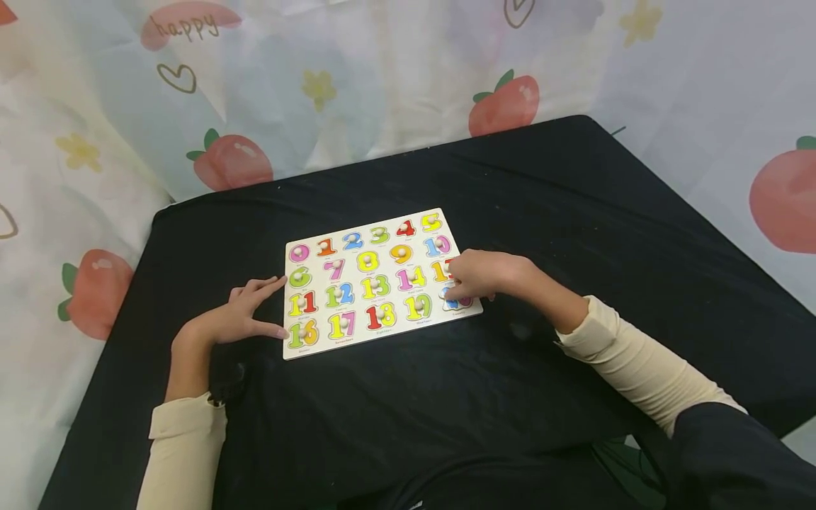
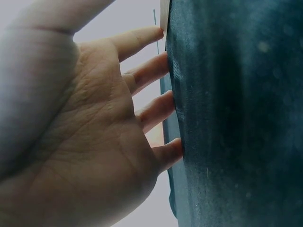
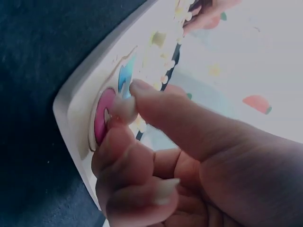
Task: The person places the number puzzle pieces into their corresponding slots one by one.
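Observation:
A white number puzzle board (image 1: 323, 331) lies on the black cloth, its pieces in rows from 0 to 20, each with a small round knob. My left hand (image 1: 239, 315) is at its left edge, fingers spread, with forefinger and thumb tips at the rim. The left wrist view shows this palm (image 2: 99, 123) and the fingertips at the cloth. At the lower right corner my right hand (image 1: 489, 274) pinches a pale knob (image 3: 124, 109) between thumb and forefinger. That knob is on the blue and pink 20 piece (image 3: 103, 118), partly hidden by my fingers.
Black cloth (image 1: 395, 411) covers the table around the board. Behind and to both sides hangs a pale curtain (image 1: 395, 85) printed with peaches, flowers and hearts. Cream sleeves (image 1: 644, 365) cover both forearms.

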Demonstrator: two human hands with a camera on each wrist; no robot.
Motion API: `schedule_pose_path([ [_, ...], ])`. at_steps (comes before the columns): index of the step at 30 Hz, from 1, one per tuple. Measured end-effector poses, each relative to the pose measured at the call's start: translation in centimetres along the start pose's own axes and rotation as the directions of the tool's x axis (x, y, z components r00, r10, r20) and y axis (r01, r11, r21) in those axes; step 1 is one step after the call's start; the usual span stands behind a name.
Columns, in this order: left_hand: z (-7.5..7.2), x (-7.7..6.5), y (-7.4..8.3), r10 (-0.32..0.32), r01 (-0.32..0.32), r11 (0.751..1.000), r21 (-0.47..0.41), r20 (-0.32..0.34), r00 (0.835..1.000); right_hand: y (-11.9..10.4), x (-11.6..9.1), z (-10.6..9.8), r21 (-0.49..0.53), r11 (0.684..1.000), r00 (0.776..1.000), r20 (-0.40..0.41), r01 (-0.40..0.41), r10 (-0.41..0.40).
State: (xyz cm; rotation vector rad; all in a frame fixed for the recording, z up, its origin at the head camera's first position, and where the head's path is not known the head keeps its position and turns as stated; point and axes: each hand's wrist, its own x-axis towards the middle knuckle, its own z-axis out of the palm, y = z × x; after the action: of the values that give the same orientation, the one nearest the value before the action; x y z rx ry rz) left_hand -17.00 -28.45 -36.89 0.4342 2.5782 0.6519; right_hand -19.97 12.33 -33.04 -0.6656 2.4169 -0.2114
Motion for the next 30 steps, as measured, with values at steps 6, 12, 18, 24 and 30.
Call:
schedule_pose_path([
  [6, 0.1, -0.3, -0.3, 0.002, -0.002, 1.0, -0.005, -0.004, 1.0, -0.2, 0.4, 0.0, -0.001, 1.0, 0.999, 0.035, 0.003, -0.003],
  [12, 0.2, -0.4, -0.6, -0.001, 0.001, 1.0, -0.009, -0.011, 1.0, -0.1, 0.5, -0.2, -0.001, 1.0, 0.999, 0.033, -0.012, 0.012],
  [18, 0.2, 0.0, -0.4, 0.012, -0.012, 1.0, -0.007, -0.008, 1.0, 0.6, -0.4, -1.1, 0.035, 0.998, 0.996, -0.074, -0.042, 0.045],
  [24, 0.1, 0.1, -0.4, 0.013, -0.013, 1.0, 0.0, -0.011, 1.0, 2.0, -1.8, -2.6, 0.016, 0.997, 0.971, -0.228, -0.076, 0.077],
  [30, 0.1, 0.0, -0.2, 0.009, -0.009, 1.0, -0.008, -0.006, 1.0, 3.0, -3.1, -3.6, 0.05, 0.995, 0.945, -0.312, -0.081, 0.093],
])
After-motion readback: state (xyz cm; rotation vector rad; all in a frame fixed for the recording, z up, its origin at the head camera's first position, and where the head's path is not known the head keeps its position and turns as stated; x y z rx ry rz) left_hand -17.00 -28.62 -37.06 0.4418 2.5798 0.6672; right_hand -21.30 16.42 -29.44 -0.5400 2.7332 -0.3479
